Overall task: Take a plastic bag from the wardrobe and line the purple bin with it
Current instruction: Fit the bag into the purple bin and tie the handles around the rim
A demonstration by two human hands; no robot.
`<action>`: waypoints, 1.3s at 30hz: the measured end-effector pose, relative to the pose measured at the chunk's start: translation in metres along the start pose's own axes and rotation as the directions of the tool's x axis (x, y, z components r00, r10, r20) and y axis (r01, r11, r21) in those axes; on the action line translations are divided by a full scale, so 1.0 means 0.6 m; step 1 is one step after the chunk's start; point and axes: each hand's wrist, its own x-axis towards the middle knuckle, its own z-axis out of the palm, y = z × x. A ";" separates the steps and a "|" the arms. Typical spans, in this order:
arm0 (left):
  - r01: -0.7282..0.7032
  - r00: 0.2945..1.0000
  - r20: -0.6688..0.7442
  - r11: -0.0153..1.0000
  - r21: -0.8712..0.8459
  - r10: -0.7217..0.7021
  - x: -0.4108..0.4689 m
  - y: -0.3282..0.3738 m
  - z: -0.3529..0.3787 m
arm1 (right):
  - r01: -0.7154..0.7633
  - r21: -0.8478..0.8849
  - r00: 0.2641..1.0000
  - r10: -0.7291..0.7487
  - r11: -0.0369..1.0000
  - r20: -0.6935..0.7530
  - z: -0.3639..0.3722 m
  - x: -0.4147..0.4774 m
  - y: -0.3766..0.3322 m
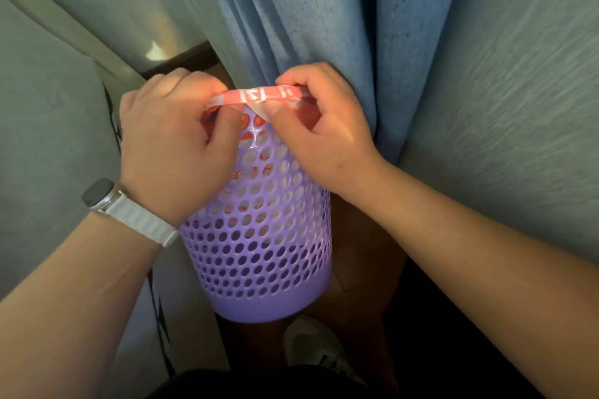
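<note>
At frame centre, our left hand (pixel 181 142) and right hand (pixel 319 136) have fingers pinched on the bag (pixel 259 96), stretched over the bin (pixel 265 236) rim. It looks thin, slippery and tearable, so we grip its folded edge.

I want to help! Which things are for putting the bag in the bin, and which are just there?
For the job:
purple bin
plastic bag, pink and white
left hand and right hand, both pinching the bag

Just there:
blue curtain
watch
shoe
</note>
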 end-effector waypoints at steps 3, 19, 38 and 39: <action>0.010 1.000 -0.012 1.000 -0.015 -0.011 0.002 -0.008 0.002 | -0.050 -0.012 0.999 0.050 0.999 0.008 -0.011 0.004 0.015; -0.086 0.996 0.017 0.995 0.056 0.085 -0.005 0.004 0.004 | 0.080 -0.094 0.993 -0.088 0.992 -0.078 0.016 -0.008 -0.002; -0.128 0.992 -0.010 0.988 0.090 0.129 -0.009 0.019 -0.003 | 0.028 -0.159 0.994 -0.044 0.987 -0.097 0.011 -0.008 -0.001; -0.132 0.991 -0.016 0.987 0.090 0.134 -0.011 0.020 0.000 | 0.037 -0.164 0.994 -0.052 0.986 -0.092 0.014 -0.009 -0.006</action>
